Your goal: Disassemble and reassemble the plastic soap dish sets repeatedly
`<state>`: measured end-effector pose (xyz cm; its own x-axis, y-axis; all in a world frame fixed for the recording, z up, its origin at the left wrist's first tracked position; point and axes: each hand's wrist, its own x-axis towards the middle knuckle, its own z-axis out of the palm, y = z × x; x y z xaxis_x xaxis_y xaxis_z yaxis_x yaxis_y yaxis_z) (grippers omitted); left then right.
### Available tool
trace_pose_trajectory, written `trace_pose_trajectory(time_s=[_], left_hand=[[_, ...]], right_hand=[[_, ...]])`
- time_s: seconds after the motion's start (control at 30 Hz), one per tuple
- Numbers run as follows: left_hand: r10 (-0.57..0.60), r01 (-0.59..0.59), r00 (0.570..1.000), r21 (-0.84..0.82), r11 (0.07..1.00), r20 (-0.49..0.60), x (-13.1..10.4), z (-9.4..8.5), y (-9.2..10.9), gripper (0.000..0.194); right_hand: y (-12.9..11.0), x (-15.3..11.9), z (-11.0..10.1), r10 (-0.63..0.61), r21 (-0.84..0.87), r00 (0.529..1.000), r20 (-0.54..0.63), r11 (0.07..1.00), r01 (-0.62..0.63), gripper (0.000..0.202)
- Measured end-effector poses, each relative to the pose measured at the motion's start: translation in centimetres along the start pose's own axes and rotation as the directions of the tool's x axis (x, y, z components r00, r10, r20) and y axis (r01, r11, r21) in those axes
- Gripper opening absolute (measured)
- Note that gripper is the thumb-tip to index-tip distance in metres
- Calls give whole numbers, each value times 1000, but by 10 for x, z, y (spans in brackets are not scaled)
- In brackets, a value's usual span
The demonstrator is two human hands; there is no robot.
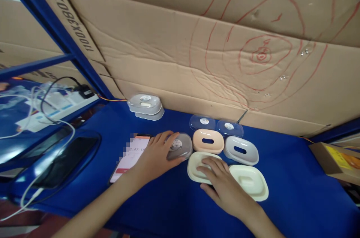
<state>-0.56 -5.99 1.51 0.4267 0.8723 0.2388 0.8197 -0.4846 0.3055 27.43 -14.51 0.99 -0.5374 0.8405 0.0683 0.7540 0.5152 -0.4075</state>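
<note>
My left hand (154, 159) is closed round the left end of a grey soap box (182, 146) with a clear, labelled lid, thumb on the near side and fingers at the back. The fingers of my right hand (222, 181) reach into a cream soap dish base (194, 166), while its thumb lies outside the near rim. A second cream base (260, 185) sits just right of that hand. Behind them are a peach slotted tray (199, 144) and a grey slotted tray (250, 155). Two clear lids (197, 121) (239, 129) lie farther back.
Stacked grey soap boxes (146, 108) stand at the back against a cardboard wall (157, 43). A phone (129, 159) showing a timer lies left of my left hand. Farther left are a power strip (56, 110) and cables. A cardboard box (332, 163) is at the right edge.
</note>
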Motion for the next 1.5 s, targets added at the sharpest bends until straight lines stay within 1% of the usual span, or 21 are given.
trace_pose_trajectory(time_s=[0.1, 0.27, 0.53, 0.63, 0.73, 0.8, 0.87, 0.93, 1.0, 1.07, 1.1, 1.13, 1.17, 1.2, 1.23, 1.27, 1.33, 1.37, 1.4, 1.43, 1.5], left_hand=[[2, -2, 1000, 4, 1000, 8, -1, 4, -1, 72], [-1, -2, 999, 65, 998, 52, -4, 6, 2, 88], [-14, 7, 998, 114, 994, 64, -4, 8, 0, 85], [-13, 13, 1000, 25, 1000, 5, -7, 2, -2, 86], [-12, 0, 994, -105, 994, -110, -13, -8, 9, 90], [52, -75, 987, -148, 986, -154, -16, -14, 26, 95], [172, -189, 975, -118, 975, -140, -18, -18, 46, 93], [297, -305, 949, -59, 951, -107, -16, -18, 61, 93], [407, -409, 911, -33, 912, -59, -12, -15, 68, 93], [478, -479, 878, -125, 869, -37, -8, -10, 65, 96], [467, -468, 882, -220, 856, -61, -6, -7, 61, 100], [413, -421, 905, -342, 840, -99, -3, -4, 56, 104], [322, -345, 937, -483, 805, -133, -2, -1, 51, 108], [219, -253, 967, -631, 734, -132, 0, 2, 47, 109], [136, -154, 987, -764, 627, -87, 1, 5, 43, 108], [99, -59, 995, -865, 499, -11, 1, 6, 41, 104], [138, 104, 979, -954, 281, 147, 0, 7, 38, 92], [166, 157, 966, -961, 229, 198, -1, 5, 38, 85], [177, 181, 959, -959, 219, 222, -3, 2, 38, 78], [175, 173, 960, -955, 241, 218, -5, -1, 38, 72], [203, 77, 968, -942, 327, 149, -9, -9, 37, 60]], right_hand=[[0, 0, 1, -1, -8, 1000, 8, 1000, 1, 42], [1, 0, 1, 2, -11, 1000, 4, 1000, -2, 42], [3, 1, 2, -13, -3, 1000, -9, 1000, 13, 42], [2, 2, -1, -22, 20, 999, -27, 1000, 22, 42], [-1, -1, -3, 1, 129, 998, -64, 992, 7, 53], [-4, -4, 0, 51, 310, 994, -99, 951, -17, 76], [-7, -6, 4, 127, 528, 982, -143, 849, -33, 93], [-8, -7, 10, 232, 688, 956, -182, 724, -45, 89], [-6, -6, 12, 336, 777, 922, -193, 626, -66, 77], [-4, -4, 12, 411, 816, 891, -195, 572, -85, 71], [-3, -4, 11, 435, 823, 877, -204, 561, -87, 69], [-2, -4, 9, 451, 822, 865, -221, 563, -83, 68], [-2, -4, 7, 459, 816, 855, -241, 573, -77, 68], [-3, -5, 4, 456, 808, 852, -256, 585, -70, 69], [-4, -6, 2, 445, 802, 855, -265, 594, -60, 70], [-5, -8, 0, 426, 800, 865, -265, 599, -49, 71], [-8, -12, -4, 384, 803, 889, -249, 595, -32, 73], [-8, -14, -5, 365, 804, 900, -239, 594, -27, 73], [-8, -17, -6, 347, 797, 908, -235, 604, -24, 73], [-6, -19, -7, 330, 776, 912, -242, 631, -22, 71], [-1, -22, -8, 282, 686, 907, -312, 728, 10, 65]])
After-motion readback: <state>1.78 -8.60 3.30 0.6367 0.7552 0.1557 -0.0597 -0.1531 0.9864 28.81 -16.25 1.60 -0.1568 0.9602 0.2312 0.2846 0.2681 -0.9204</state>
